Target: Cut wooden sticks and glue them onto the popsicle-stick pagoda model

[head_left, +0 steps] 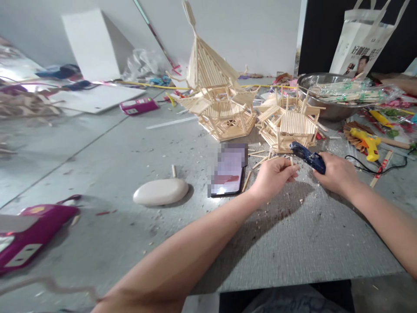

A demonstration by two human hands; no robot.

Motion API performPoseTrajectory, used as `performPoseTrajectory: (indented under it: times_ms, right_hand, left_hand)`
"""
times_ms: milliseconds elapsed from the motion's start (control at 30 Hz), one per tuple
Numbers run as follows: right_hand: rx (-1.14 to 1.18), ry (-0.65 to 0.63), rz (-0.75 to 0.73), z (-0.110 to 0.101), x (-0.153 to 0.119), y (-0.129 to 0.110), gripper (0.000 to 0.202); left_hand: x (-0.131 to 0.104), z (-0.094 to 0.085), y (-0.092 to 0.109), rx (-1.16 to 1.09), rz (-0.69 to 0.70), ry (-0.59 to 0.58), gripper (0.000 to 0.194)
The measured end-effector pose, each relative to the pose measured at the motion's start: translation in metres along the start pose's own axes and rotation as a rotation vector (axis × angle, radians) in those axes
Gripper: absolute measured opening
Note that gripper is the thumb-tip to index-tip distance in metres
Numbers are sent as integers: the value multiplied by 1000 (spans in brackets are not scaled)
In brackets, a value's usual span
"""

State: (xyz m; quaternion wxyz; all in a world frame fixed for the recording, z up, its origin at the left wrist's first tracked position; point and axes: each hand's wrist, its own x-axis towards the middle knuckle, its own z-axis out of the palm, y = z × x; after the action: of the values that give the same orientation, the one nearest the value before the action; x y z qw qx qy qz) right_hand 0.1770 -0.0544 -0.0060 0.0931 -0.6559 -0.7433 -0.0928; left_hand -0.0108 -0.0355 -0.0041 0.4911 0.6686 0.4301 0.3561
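Between its fingertips my left hand [275, 174] pinches a short wooden stick [292, 161], just in front of a small stick-built pavilion [289, 124]. My right hand [335, 173] is closed around a dark blue tool [308, 157], whose tip points left, above and beside the stick. A taller stick model with a pointed roof [211, 65] stands behind and to the left. Loose short sticks [259, 160] lie between the small pavilion and a phone [229, 169] with a lit screen. The palm side of my right hand is hidden.
A pale oval case [160, 191] lies left of the phone. Magenta boxes [139, 105] are at the left. A metal bowl [335, 111] with bagged sticks stands at the back right, near a yellow glue gun [366, 141] and its black cable. A white bag [361, 43] stands behind.
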Motion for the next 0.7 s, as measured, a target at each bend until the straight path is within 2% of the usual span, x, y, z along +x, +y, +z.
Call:
performPoseTrajectory:
  times_ms: [167, 333, 467, 700]
  right_hand:
    - [-63, -66, -76, 7, 5, 10, 42]
    - [-97, -70, -125, 12, 2, 8, 51]
    - [-109, -64, -138, 15, 0, 5, 62]
    - [-1, -60, -128, 15, 5, 12, 63]
  left_hand:
    - [5, -6, -2, -131, -53, 72, 27]
    - [10, -11, 1, -98, -50, 124, 31]
    - [14, -16, 5, 79, -4, 133, 33]
    - [19, -23, 8, 442, 128, 227, 32]
